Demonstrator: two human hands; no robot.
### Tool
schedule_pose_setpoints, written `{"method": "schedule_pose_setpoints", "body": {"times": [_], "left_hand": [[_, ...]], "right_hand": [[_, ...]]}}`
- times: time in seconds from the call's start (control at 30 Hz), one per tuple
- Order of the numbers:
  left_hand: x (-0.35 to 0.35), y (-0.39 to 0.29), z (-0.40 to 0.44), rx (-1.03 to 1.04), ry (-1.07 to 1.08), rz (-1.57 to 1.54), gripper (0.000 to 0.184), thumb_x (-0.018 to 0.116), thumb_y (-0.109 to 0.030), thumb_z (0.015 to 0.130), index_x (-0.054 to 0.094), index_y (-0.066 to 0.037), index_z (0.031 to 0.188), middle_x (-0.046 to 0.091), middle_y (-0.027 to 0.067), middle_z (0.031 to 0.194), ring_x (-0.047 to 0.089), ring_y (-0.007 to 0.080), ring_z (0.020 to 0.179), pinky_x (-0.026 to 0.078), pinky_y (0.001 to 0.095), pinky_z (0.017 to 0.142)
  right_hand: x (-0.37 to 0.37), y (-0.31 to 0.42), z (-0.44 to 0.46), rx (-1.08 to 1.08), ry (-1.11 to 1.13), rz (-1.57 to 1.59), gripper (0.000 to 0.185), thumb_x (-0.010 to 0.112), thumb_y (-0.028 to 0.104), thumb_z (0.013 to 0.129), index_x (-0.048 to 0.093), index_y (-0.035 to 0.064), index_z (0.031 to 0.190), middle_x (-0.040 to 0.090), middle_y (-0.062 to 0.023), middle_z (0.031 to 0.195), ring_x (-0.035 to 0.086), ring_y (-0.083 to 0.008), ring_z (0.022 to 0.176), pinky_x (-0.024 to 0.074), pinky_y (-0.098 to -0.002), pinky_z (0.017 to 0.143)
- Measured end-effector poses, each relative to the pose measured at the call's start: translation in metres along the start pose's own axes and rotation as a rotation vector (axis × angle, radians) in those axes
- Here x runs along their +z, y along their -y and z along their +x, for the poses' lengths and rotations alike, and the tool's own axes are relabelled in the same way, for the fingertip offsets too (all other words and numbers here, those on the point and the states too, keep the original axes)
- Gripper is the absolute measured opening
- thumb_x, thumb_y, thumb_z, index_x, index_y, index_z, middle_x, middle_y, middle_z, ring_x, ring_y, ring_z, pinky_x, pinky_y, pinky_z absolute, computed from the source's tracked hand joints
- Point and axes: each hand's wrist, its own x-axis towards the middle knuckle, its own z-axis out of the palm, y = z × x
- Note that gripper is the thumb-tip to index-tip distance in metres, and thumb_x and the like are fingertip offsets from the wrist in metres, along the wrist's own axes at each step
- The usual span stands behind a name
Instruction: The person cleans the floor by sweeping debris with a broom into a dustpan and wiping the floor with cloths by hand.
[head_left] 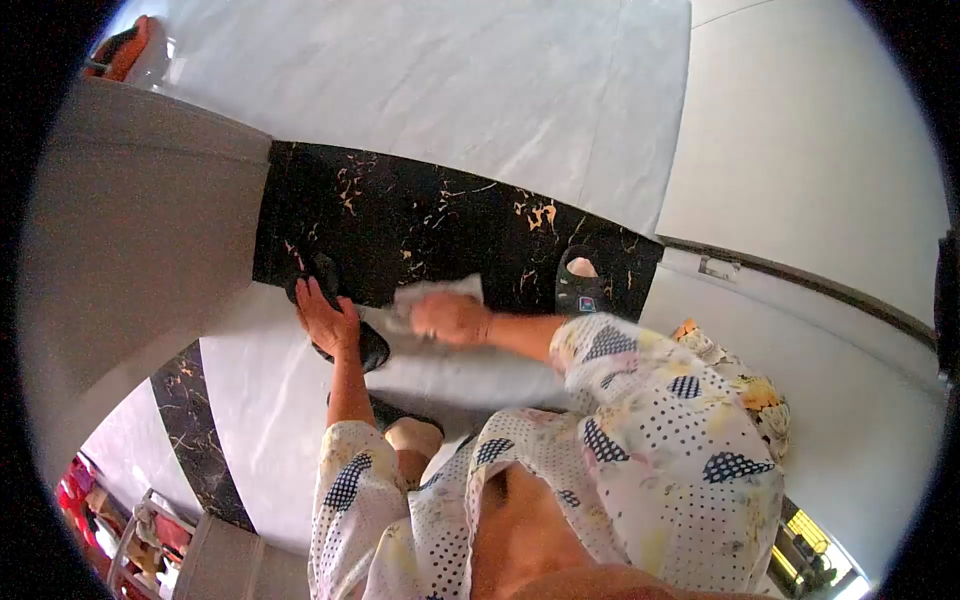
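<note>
Left hand (328, 318): palm down, fingers spread and fairly straight, on a black slipper (370, 346). Grip looks open, not wrapped around it; can't tell how hard it presses. Slipper lies at the edge where the black marbled strip (400, 215) meets the pale floor (270, 380), partly hidden under the hand.

Right hand (450, 318): grip closed on a light grey cloth (468, 288), bunched under the fingers. Cloth is at the near edge of the black strip, right of the left hand, hands apart. Hand and cloth blurred, so exact finger placement can't be told.

Second dark slipper (582, 285) on the right end of the black strip, pale patch at its top, small coloured square lower down. Foot (414, 436) in dark footwear just below the slipper under the left hand. Sleeves white with dots and dark patches. Rack (150, 535) with colourful items at lower left.
</note>
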Motion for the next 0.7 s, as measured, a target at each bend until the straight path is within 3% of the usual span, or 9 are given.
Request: {"method": "schedule_pose_setpoints", "body": {"times": [0.2,0.23,0.27,0.3,0.33,0.37,0.47,0.5,0.7], "left_hand": [[0.023,0.000,0.013,0.013,-0.011,0.022,0.061,0.055,-0.021,0.076,0.042,-0.002,0.132,0.037,0.0166,0.141,0.033,0.0309,0.131,0.024,0.0436,0.109],[0.024,0.009,0.013,-0.009,0.000,0.049,0.061,0.055,-0.021,0.076,0.042,-0.002,0.132,0.037,0.0167,0.141,0.033,0.0310,0.131,0.024,0.0435,0.109],[0.019,0.013,0.009,0.008,0.000,0.016,0.062,0.055,-0.021,0.075,0.042,-0.002,0.132,0.038,0.0169,0.140,0.034,0.0319,0.130,0.024,0.0433,0.109],[0.016,0.024,0.001,0.008,0.026,-0.001,0.063,0.056,-0.021,0.074,0.042,-0.003,0.133,0.037,0.0169,0.140,0.033,0.0320,0.131,0.023,0.0428,0.109],[0.027,0.029,-0.006,0.026,-0.002,0.008,0.063,0.056,-0.021,0.074,0.042,-0.004,0.133,0.037,0.0166,0.141,0.032,0.0312,0.131,0.023,0.0425,0.110],[0.020,0.026,-0.009,-0.037,0.077,0.024,0.063,0.056,-0.022,0.074,0.042,-0.004,0.132,0.036,0.0159,0.141,0.031,0.0300,0.132,0.022,0.0421,0.110],[0.015,0.031,-0.028,-0.005,0.081,-0.021,0.060,0.057,-0.022,0.073,0.044,-0.003,0.129,0.037,0.0155,0.141,0.033,0.0293,0.131,0.023,0.0427,0.110],[0.012,0.034,-0.029,-0.010,0.056,-0.059,0.060,0.057,-0.021,0.073,0.044,-0.003,0.129,0.037,0.0153,0.141,0.033,0.0293,0.131,0.024,0.0429,0.109],[0.011,0.040,-0.028,0.132,-0.025,-0.236,0.054,0.058,-0.013,0.075,0.048,-0.006,0.127,0.043,0.0124,0.137,0.039,0.0303,0.127,0.031,0.0445,0.104]], "right_hand": [[-0.043,0.008,0.028,0.351,-0.033,0.167,0.028,0.057,0.009,0.076,0.061,0.0102,0.104,0.063,-0.0079,0.105,0.061,-0.0269,0.096,0.0495,-0.0366,0.083],[-0.079,0.004,0.038,0.227,-0.132,0.117,0.028,0.056,0.008,0.078,0.061,0.0094,0.106,0.063,-0.0087,0.103,0.062,-0.0257,0.092,0.0509,-0.0319,0.079],[-0.114,0.012,0.049,0.554,-0.136,0.282,0.031,0.054,0.007,0.081,0.059,0.0071,0.111,0.064,-0.0090,0.103,0.062,-0.0213,0.091,0.0504,-0.0296,0.079],[-0.127,0.003,0.046,0.473,-0.264,0.231,0.031,0.053,0.008,0.081,0.059,0.0036,0.111,0.064,-0.0084,0.104,0.061,-0.0171,0.087,0.0507,-0.0300,0.077],[-0.122,-0.066,0.022,0.412,-0.502,0.653,0.029,0.052,0.008,0.081,0.060,0.0018,0.109,0.064,-0.0083,0.102,0.061,-0.0165,0.082,0.0509,-0.0306,0.075],[-0.150,-0.052,0.015,0.403,-0.570,0.031,0.030,0.049,0.008,0.081,0.059,0.0005,0.108,0.064,-0.0105,0.101,0.061,-0.0170,0.081,0.0503,-0.0299,0.075],[-0.181,-0.058,-0.028,0.581,-0.660,-0.504,0.035,0.045,0.009,0.084,0.056,0.0051,0.117,0.060,-0.0142,0.115,0.059,-0.0281,0.100,0.0469,-0.0382,0.087],[-0.171,-0.085,-0.048,0.630,-0.612,-0.646,0.042,0.047,0.013,0.084,0.050,0.0065,0.126,0.052,-0.0162,0.127,0.048,-0.0330,0.118,0.0373,-0.0422,0.099],[-0.135,-0.067,-0.049,0.656,-0.566,-1.047,0.049,0.045,0.019,0.086,0.042,0.0068,0.134,0.041,-0.0153,0.138,0.036,-0.0334,0.129,0.0279,-0.0458,0.106]]}}
